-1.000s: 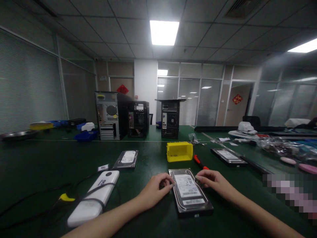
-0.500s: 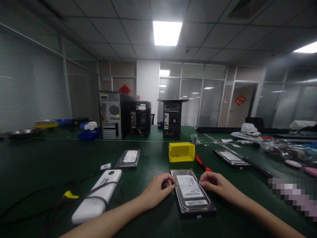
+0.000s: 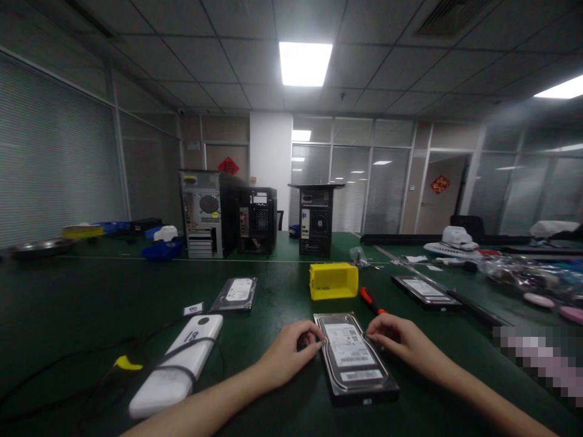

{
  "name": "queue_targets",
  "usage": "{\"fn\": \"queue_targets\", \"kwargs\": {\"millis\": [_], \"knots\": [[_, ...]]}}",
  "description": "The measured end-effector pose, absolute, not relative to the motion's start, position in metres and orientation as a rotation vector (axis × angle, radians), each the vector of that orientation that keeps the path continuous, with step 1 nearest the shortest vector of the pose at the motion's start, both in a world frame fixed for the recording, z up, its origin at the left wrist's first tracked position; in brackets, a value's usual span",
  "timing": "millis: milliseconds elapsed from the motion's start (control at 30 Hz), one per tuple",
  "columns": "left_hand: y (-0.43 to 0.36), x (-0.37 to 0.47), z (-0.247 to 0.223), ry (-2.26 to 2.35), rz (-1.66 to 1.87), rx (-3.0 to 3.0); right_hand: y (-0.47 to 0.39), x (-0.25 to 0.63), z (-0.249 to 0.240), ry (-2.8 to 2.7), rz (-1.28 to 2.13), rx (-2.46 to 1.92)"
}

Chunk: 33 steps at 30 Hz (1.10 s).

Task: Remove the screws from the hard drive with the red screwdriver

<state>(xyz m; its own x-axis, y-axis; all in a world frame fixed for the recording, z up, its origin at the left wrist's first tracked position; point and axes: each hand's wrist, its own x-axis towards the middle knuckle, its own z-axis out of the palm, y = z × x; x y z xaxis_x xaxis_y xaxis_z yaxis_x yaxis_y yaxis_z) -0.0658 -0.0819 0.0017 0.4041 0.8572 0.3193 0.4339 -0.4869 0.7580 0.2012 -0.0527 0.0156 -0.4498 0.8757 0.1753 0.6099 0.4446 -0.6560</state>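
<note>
I have the oblong metal hard drive [image 3: 356,359] lying flat, paper labels up, on the smooth green table [image 3: 273,303] between both hands. My left hand [image 3: 294,352] curls, thumb and fingertips at its left edge; my right hand [image 3: 405,343] mirrors it opposite. I can't tell whether either pinches anything. Beyond sit a boxy yellow plastic bin [image 3: 314,283] and a slim red-and-black tool [image 3: 370,298].

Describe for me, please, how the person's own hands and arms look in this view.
The ungloved left hand and ungloved right hand show no rings. The slim, tapering left forearm and right forearm are bare as far as visible, without sleeve, watch, bracelet, cable or markings.
</note>
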Motion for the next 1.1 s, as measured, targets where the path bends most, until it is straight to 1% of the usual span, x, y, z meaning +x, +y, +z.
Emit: {"fn": "queue_targets", "kwargs": {"millis": [133, 267, 367, 567, 1100], "knots": [[-0.082, -0.066, 0.001, 1.098, 0.945, 2.083, -0.054, 0.202, 0.016, -2.283, 0.609, -1.216], [-0.080, -0.065, 0.001, 1.113, 0.943, 2.077, -0.057, 0.204, 0.020, -2.395, 0.409, -1.176], [-0.079, -0.065, 0.000, 1.088, 0.954, 2.083, -0.061, 0.203, 0.023, -2.434, 0.352, -1.176], [-0.081, -0.066, 0.002, 1.104, 0.940, 2.092, -0.065, 0.202, 0.024, -2.463, 0.322, -1.181], [-0.083, -0.065, 0.004, 1.099, 0.937, 2.087, -0.063, 0.205, 0.022, -2.481, 0.409, -1.085]]}}
